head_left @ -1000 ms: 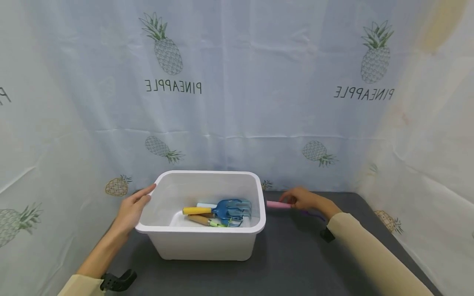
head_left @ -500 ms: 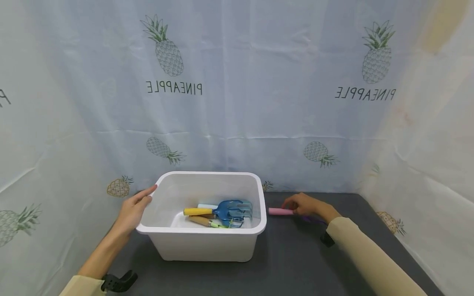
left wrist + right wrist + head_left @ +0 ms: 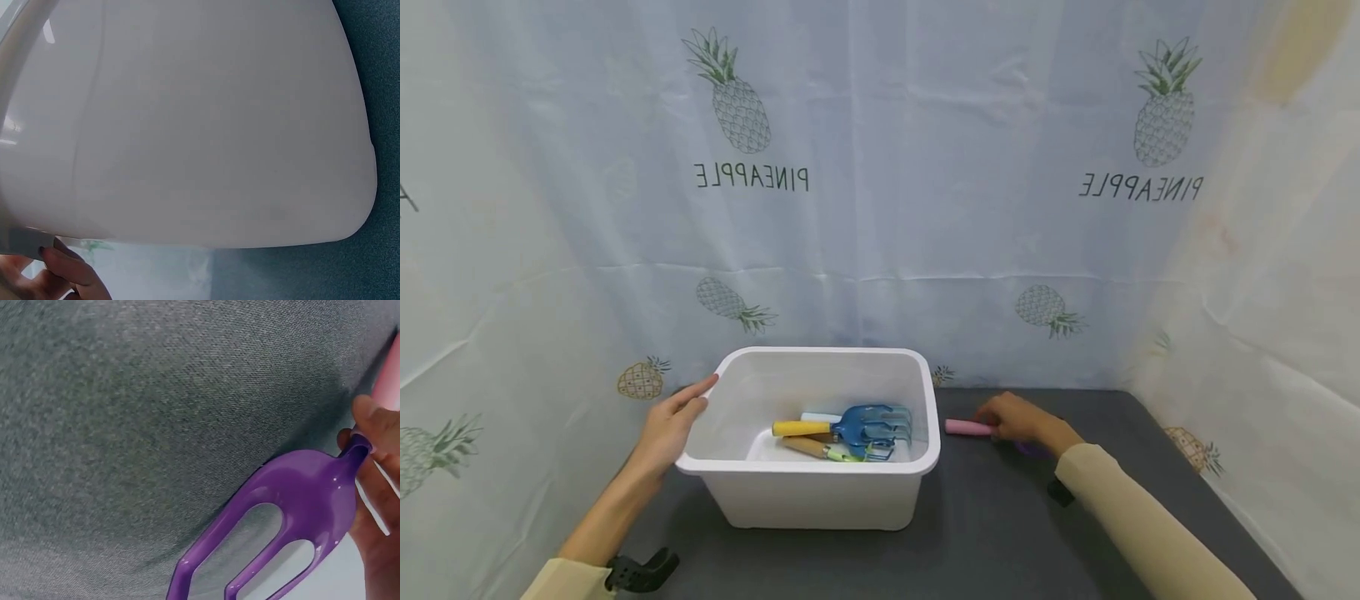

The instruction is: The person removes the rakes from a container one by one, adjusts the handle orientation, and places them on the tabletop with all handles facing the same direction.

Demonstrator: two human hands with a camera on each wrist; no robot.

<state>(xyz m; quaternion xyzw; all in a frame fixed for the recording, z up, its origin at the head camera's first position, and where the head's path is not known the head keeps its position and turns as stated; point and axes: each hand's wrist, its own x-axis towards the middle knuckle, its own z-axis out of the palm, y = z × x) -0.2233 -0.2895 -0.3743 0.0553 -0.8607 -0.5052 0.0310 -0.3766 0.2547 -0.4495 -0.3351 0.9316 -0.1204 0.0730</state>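
Note:
A white plastic tub (image 3: 820, 500) stands on the dark table, and my left hand (image 3: 668, 425) grips its left rim. The left wrist view shows those fingers (image 3: 72, 269) at the rim beside the tub's broad wall (image 3: 206, 125). To the right of the tub, my right hand (image 3: 1018, 417) pinches a small hand rake by its neck. The rake has a pink handle (image 3: 967, 427) pointing toward the tub and a purple pronged head (image 3: 312, 487), mostly hidden under the hand in the head view. In the right wrist view the head lies close over the table cloth.
Inside the tub lie several garden tools: a blue fork (image 3: 853, 427) with a yellow handle (image 3: 801, 428), a tool with a wooden handle (image 3: 803, 446) and green neck, and something pale behind. A pineapple-print curtain (image 3: 880, 208) hangs behind the table (image 3: 1000, 517) and along both sides.
My right hand has come slightly nearer and lower with the hand rake, whose pink handle has shifted a little right, away from the tub. The left hand and tub have stayed put.

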